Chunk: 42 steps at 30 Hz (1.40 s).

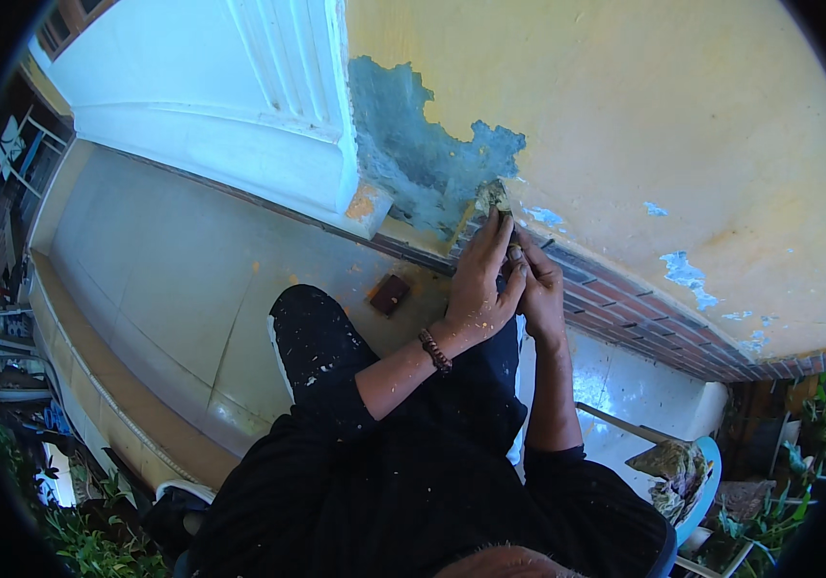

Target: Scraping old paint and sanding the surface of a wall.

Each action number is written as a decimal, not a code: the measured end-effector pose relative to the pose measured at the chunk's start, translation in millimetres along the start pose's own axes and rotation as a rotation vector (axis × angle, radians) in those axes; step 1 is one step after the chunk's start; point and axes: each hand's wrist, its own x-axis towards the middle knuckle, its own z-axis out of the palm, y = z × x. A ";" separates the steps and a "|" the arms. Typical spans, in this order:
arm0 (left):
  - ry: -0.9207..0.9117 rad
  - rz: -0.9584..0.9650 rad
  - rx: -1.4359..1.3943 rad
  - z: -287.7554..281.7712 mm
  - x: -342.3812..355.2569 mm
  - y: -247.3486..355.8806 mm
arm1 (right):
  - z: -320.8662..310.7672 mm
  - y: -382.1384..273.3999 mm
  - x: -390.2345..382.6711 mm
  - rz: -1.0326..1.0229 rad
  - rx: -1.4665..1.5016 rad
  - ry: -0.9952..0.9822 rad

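Right now I am pressing a scraper (pixel 491 197) against the yellow wall (pixel 625 106), its blade meeting the edge of the patch where the paint is gone and grey-blue plaster (pixel 413 144) is showing. My left hand (pixel 479 279) is lying over the tool with its fingers stretched up along it, flat rather than curled, so it is pushing more than gripping. My right hand (pixel 538 289) is tucked just beside and partly behind the left one, fingers closed around what I take to be the handle, though the left hand is hiding most of it and I cannot tell exactly how it is gripped. A beaded bracelet (pixel 434 350) is sitting on my left wrist. The scraper's blade is standing just above the band of red brick (pixel 644 308) that is running along the foot of the wall. To the left of the bare patch a white door frame (pixel 288 87) is coming down to the pale floor (pixel 172 289), where a small dark square object (pixel 390 294) is lying near my knee. My black, paint-flecked trousers (pixel 317 337) are filling the lower middle. Far to the lower right a blue-rimmed tub (pixel 702 482) is holding crumpled scraps, well apart from my hands, with green plants (pixel 818 405) beyond it.
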 end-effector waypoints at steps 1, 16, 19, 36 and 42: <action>-0.008 -0.003 -0.011 1.3 -5.1 1.6 | 0.1 -5.3 -6.0 -0.011 -0.004 -0.002; -0.055 0.009 0.067 -20.4 -1.5 -13.6 | 14.8 15.0 4.2 -0.104 -0.190 0.014; -0.065 0.020 0.058 -16.6 -1.5 -15.9 | 10.9 13.9 7.9 -0.074 -0.123 0.036; -0.405 -0.025 -1.413 -104.5 46.7 140.2 | -1.0 74.8 -2.6 0.046 0.020 0.072; -0.489 -0.135 -1.457 -137.5 43.3 157.7 | 24.0 20.9 -29.0 0.189 0.095 0.048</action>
